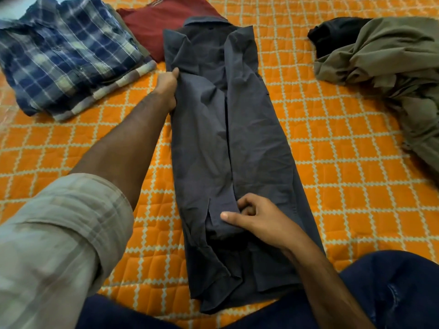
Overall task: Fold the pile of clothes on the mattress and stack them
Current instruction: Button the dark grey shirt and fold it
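A dark grey shirt (237, 143) lies flat in the middle of the mattress (344, 162), which is covered in an orange quilt with a pale lattice pattern. Both side panels of the shirt are folded inward so that it forms a long narrow strip; its long axis runs from 6 o'clock to 12 o'clock, leaning slightly toward 11, with the collar pointing away from the person at 12 o'clock and the hem nearest the knees at 6 o'clock. The left hand (167, 87) reaches out at about 11 o'clock and grips the left edge of the shirt just below the shoulder, fingers tucked round the fabric and thumb on top. The right hand (256, 217) sits at about 5 o'clock over the lower part of the strip, pinching a bunched fold of cloth between the thumb and curled fingers. At 10 o'clock rests a folded blue plaid shirt (61, 53) on top of another folded checked garment (111, 91), and just beyond it, at 11 to 12 o'clock, lies a dark red garment (166, 22), partly under the grey shirt's collar. At 2 o'clock, well apart from the shirt, is a loose heap of olive clothing (389, 55) with a black garment (332, 34) at its near-left edge. The person's dark blue trousers (392, 293) fill the bottom edge.
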